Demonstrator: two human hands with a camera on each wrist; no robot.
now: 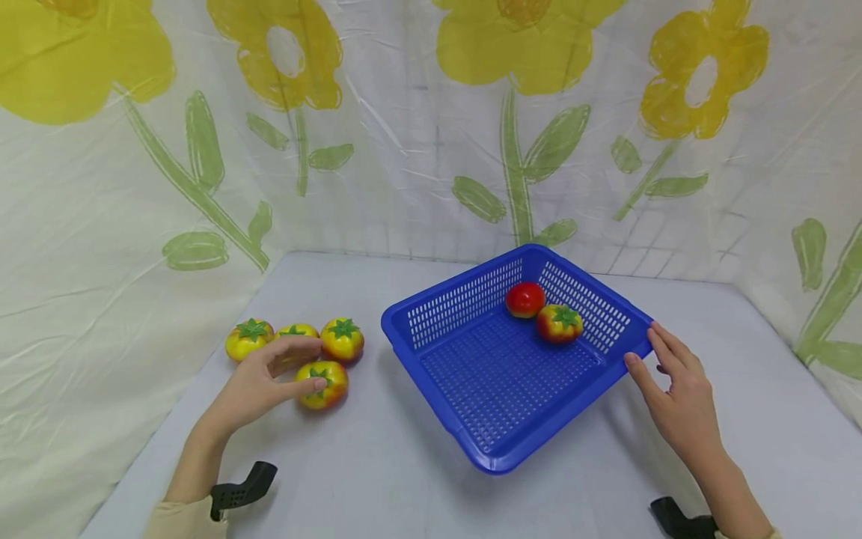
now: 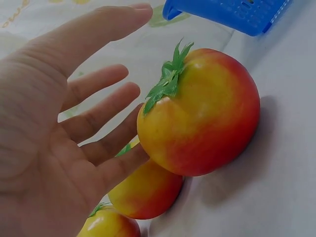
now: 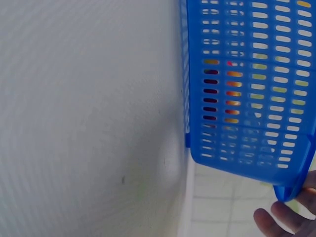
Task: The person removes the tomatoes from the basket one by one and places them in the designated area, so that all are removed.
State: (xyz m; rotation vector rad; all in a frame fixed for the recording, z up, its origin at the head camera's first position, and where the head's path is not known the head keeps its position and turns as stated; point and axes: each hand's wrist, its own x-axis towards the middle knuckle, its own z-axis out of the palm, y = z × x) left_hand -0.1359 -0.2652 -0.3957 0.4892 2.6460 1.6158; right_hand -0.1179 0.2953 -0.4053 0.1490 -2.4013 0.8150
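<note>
My left hand (image 1: 259, 382) is spread at the cluster of toy tomatoes, thumb and fingers apart. It is nearest to a yellow-red tomato (image 1: 322, 385) with a green leafy top. In the left wrist view this tomato (image 2: 202, 113) stands just beyond the palm, not gripped; whether a fingertip touches it I cannot tell. Other tomatoes (image 1: 343, 340) lie behind, partly hidden by the fingers. My right hand (image 1: 683, 400) pinches the right corner rim of a blue plastic basket (image 1: 431, 397). Inside the basket are a red tomato (image 1: 525, 299) and a yellow-red one (image 1: 560, 323).
A pale cloth covers the table (image 1: 377, 479). Behind it hangs a white curtain (image 1: 404, 165) printed with yellow flowers. Black wrist cameras are strapped on both forearms.
</note>
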